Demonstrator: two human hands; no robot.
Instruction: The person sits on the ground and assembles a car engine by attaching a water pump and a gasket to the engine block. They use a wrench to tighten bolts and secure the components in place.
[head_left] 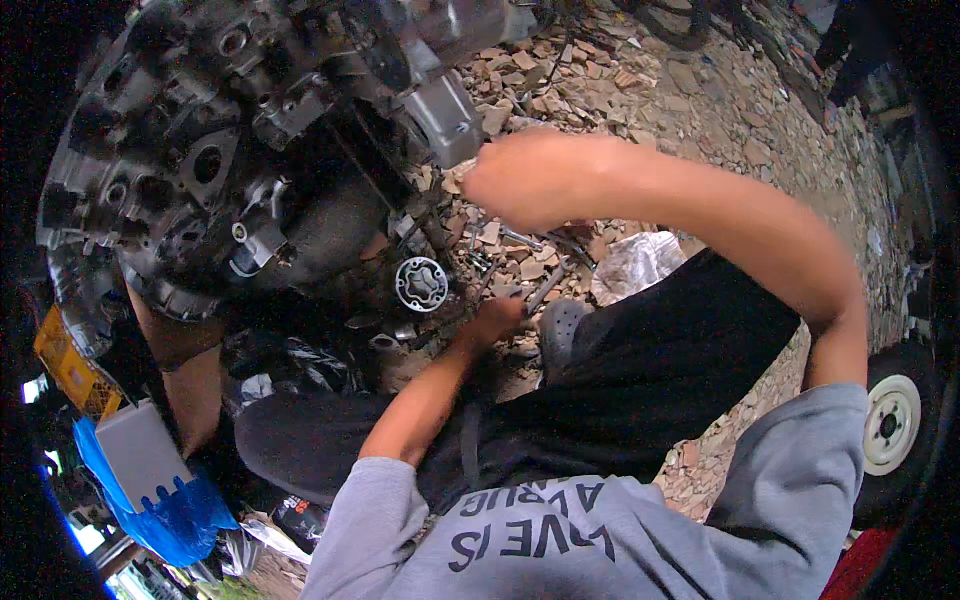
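Right hand (pixel 522 180) hangs by grey housing (pixel 442 118), elbow bent; I can't tell its grip

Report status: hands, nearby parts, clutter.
Left hand low, grip unclear. Right hand beside grey housing, grip hidden. Round metal part left of left hand. Rubble around.

From where I'm standing there's rubble (pixel 730 115) all over the ground, lots of brownish broken chunks. Crumpled whitish sheet (pixel 640 262) lying on it. Off to the right there's a wheel (pixel 890 405), black tyre, pale rim, something red (pixel 856 568) near it. Far left: yellow crate (pixel 75 365), notched grey panel (pixel 143 450), bright blue bag (pixel 190 525) behind that.
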